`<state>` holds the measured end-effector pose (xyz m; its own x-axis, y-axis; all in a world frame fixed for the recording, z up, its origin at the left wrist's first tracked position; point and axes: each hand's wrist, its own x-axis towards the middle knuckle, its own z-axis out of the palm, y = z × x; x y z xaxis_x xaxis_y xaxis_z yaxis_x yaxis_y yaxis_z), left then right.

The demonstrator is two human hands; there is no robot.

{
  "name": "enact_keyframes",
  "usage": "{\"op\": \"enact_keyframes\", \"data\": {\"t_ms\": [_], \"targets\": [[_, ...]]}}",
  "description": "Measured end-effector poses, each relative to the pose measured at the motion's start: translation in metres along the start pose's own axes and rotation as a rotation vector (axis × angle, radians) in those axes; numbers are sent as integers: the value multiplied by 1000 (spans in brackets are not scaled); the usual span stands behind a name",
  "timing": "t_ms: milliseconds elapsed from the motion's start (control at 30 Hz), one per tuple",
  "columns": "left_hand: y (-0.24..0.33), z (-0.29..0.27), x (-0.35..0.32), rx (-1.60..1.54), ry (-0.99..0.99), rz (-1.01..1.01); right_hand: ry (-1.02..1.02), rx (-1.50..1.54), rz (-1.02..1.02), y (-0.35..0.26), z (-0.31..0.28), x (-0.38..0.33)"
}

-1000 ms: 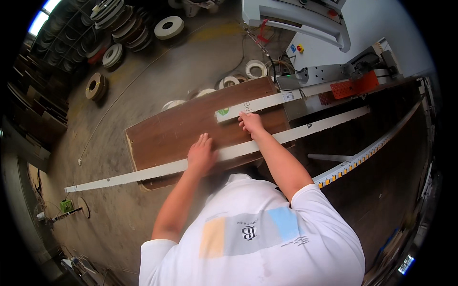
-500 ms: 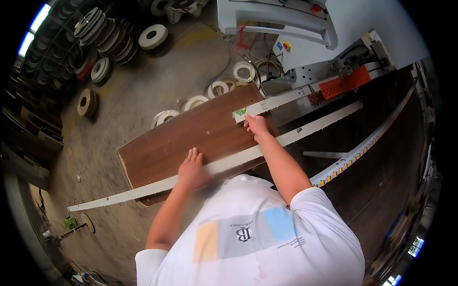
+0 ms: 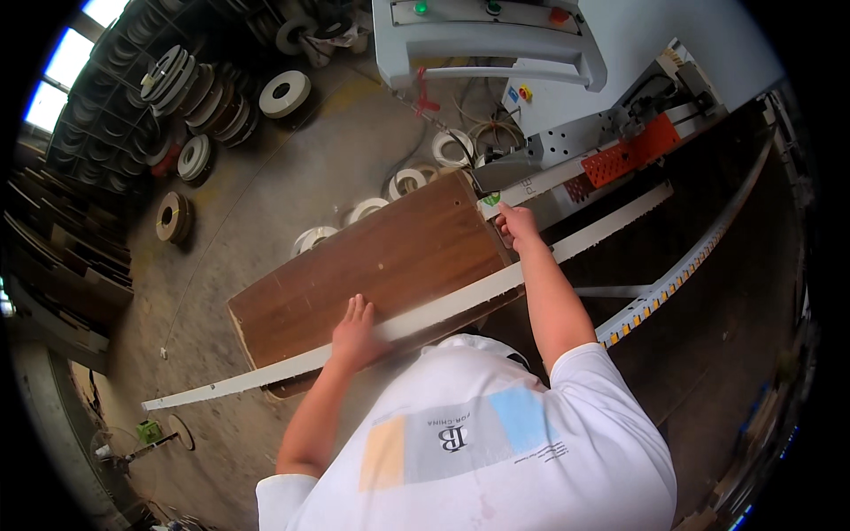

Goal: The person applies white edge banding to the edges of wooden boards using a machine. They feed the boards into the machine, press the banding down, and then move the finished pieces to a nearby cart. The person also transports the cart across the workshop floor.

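Apparently braced: left hand (image 3: pixel 357 341) flat, fingers extended, gripping nothing, over long white strip (image 3: pixel 478 291) crossing brown wooden board (image 3: pixel 398 257). Right hand's (image 3: pixel 516 227) fingers curl at short white printed strip's (image 3: pixel 553 179) near end, by red perforated guard (image 3: pixel 633 150); pinch unclear.

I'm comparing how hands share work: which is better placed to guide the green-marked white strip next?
Right, I'd judge: the right hand is at the end of the green-marked white strip, while the left hand is farther off, by the long white strip.
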<state>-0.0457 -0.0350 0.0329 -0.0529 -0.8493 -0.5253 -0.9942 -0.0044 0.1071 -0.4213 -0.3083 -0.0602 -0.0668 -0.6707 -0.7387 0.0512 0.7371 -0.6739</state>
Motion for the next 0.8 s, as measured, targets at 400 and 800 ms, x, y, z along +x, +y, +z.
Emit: {"op": "enact_keyframes", "data": {"t_ms": [400,800], "targets": [[9,-3,-9,-51,17,-39,265,-61,-126,-46,-68,29],[14,14,-6,-13,164,63,334,-374,-553,16,-67,-91]]}}
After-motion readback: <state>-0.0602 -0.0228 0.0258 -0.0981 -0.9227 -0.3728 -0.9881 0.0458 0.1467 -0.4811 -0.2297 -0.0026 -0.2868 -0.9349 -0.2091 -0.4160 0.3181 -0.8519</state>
